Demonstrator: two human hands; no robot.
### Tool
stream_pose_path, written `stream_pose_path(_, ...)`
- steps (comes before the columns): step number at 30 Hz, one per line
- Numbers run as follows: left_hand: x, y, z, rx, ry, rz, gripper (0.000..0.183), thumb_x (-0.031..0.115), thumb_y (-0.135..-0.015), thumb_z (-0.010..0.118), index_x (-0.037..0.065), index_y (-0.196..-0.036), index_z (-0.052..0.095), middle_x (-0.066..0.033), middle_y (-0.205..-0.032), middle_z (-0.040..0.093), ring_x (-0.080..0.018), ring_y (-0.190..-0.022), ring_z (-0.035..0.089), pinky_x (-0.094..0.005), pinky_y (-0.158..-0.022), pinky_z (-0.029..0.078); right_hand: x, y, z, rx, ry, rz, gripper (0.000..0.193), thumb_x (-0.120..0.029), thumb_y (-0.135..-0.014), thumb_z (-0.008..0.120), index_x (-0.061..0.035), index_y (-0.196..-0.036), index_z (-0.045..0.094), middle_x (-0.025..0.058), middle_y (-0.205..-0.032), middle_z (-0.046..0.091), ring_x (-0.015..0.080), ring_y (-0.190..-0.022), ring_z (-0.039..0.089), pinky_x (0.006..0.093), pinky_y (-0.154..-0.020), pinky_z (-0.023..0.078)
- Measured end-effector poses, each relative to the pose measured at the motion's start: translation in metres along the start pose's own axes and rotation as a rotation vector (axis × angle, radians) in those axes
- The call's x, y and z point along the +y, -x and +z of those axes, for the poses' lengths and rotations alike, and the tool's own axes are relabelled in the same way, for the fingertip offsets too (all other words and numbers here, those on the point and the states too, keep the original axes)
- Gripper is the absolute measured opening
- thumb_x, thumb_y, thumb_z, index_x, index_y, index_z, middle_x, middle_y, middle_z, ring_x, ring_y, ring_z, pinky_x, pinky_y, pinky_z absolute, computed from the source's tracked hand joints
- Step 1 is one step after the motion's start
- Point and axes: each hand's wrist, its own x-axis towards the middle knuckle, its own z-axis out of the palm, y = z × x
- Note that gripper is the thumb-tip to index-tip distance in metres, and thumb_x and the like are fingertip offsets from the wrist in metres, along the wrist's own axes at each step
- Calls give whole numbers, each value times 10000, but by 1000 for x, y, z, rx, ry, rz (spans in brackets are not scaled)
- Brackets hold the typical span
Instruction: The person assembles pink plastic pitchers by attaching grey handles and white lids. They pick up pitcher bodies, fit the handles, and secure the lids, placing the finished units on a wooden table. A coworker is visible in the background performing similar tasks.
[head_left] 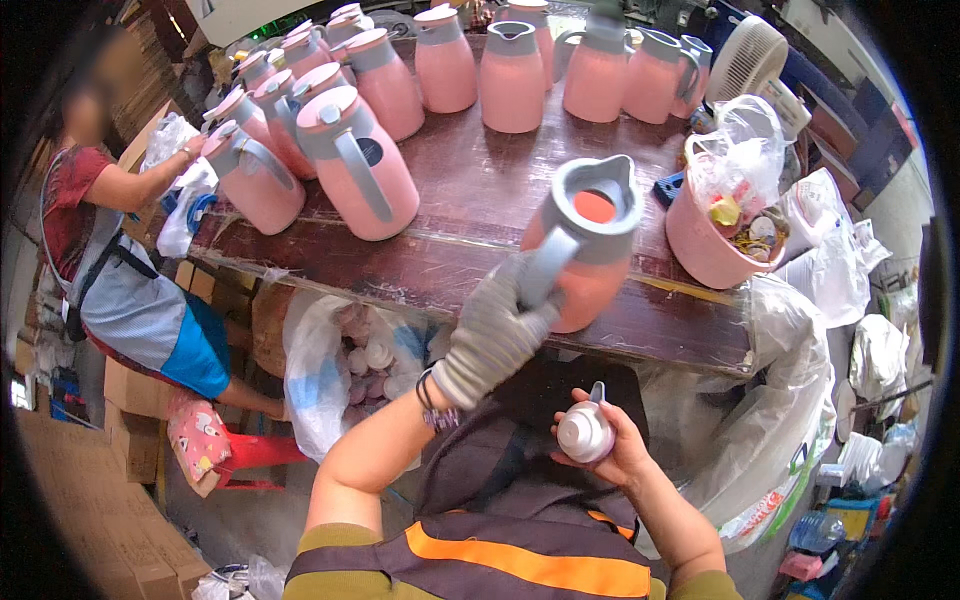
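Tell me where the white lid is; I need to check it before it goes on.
In the head view the white lid sits in the bare right hand, low and centre, just below the open pink jug.

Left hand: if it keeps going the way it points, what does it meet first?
The left hand, gloved, already grips the handle of the open pink jug and points up and away over the table. Beyond that jug, the row of pink jugs probably comes next; depth is unclear.
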Motion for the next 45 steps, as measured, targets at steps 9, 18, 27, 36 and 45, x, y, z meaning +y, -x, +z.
stream_pose_path(9, 64, 0, -76, -673, 46, -140, 339, 165, -705, 821, 8, -953, 652, -42, -799, 658, -85, -742, 584, -266, -680, 486, -109, 54, 66, -291, 1406, -1475, 820, -406, -662, 748, -14, -1325, 468, 211, -1328, 472, 332, -1182, 505, 427, -978, 403)
stream_pose_path(18, 51, 31, -83, -715, -44, -124, 383, 248, -704, 792, 30, -988, 655, -151, -850, 652, -244, -725, 635, -339, -669, 499, -73, 3, 75, -653, 1606, -1530, 585, -359, -675, 715, -77, -1177, 607, 201, -1233, 518, 372, -1090, 548, 464, -924, 452)
stream_pose_path(27, 39, 64, -77, -635, -547, 320, 346, 251, -740, 686, 43, -1012, 639, -83, -703, 625, -247, -659, 659, -376, -571, 497, -33, -15, 62, -78, 1157, -652, 893, -502, -849, 614, 32, -1450, 225, 245, -1466, 294, 333, -1383, 271, 382, -1114, 232)
stream_pose_path(36, 35, 24, -92, -925, 67, -196, 385, 231, -685, 792, 27, -986, 666, -145, -824, 670, -260, -738, 658, -339, -674, 501, -57, -2, 73, -920, 1694, -1659, 510, -542, -873, 515, -194, -1236, 600, 144, -1295, 553, 310, -1173, 542, 492, -1005, 363)
stream_pose_path(45, 39, 67, -78, -570, -641, 387, 431, 330, -693, 766, 87, -1025, 639, -69, -703, 641, -296, -570, 624, -334, -507, 481, -19, -42, 57, -53, 1097, -813, 618, -412, -922, 527, -11, -1374, 396, 244, -1386, 411, 351, -1279, 426, 387, -1074, 313)
